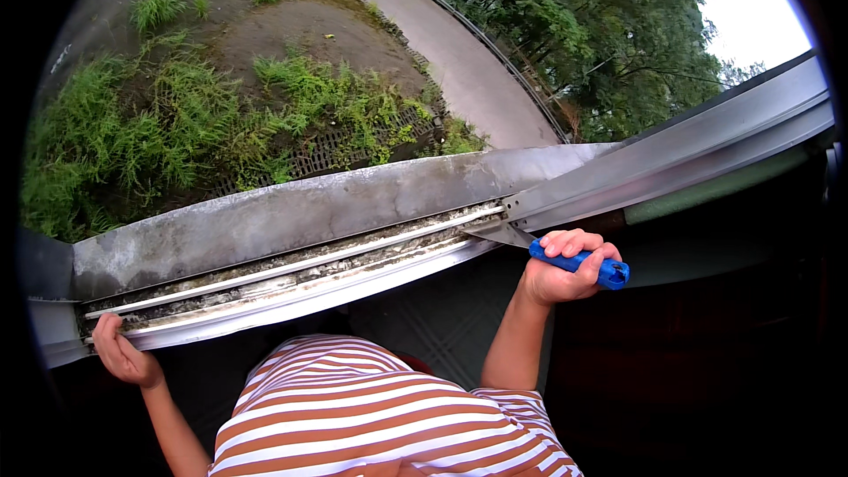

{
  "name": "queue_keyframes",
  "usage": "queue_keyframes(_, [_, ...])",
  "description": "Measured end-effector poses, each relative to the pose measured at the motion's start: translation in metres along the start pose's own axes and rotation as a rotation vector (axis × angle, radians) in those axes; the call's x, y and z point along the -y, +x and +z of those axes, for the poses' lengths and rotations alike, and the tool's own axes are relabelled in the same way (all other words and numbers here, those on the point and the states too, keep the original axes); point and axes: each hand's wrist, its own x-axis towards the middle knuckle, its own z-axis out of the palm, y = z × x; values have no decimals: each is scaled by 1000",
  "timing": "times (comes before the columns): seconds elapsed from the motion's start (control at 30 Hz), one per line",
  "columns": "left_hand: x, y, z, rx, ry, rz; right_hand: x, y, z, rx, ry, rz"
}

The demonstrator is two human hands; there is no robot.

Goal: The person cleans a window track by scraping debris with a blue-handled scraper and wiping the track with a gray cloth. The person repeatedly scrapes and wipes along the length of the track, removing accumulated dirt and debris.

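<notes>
My right hand (562,272) is closed round the blue handle of a putty knife (505,232). Its flat metal blade points left and touches the right end of a dirty window track (274,283). Dark grime and pale flaky residue lie along the grooves, between white metal rails. At the track's far left end, my left hand (124,353) curls its fingers over the inner rail, with the thumb below them. The exact contact of the blade tip in the groove is too small to make out.
Beyond the track runs a stained grey outer ledge (203,231). A silver window frame (680,155) rises at the right. Outside, far below, are a weedy slope (177,106), a paved road (477,71) with a railing, and trees (565,26). The dark room interior lies on my side.
</notes>
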Motion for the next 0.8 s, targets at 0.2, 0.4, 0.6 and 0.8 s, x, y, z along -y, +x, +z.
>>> queue_keyframes(0.2, [0, -1, 0, -10, -2, -12, -4, -6, -3, 3, -8, -61])
queue_keyframes(0.4, [8, -2, 0, -47, 11, 24, -8, -17, -3, 77, -3, -136])
queue_keyframes(0.6, [19, -8, 1, -97, 16, 42, -11, -21, 2, 76, 4, -130])
queue_keyframes(0.8, [11, -9, 4, -120, 21, 17, -15, 2, 19, 140, 16, 110])
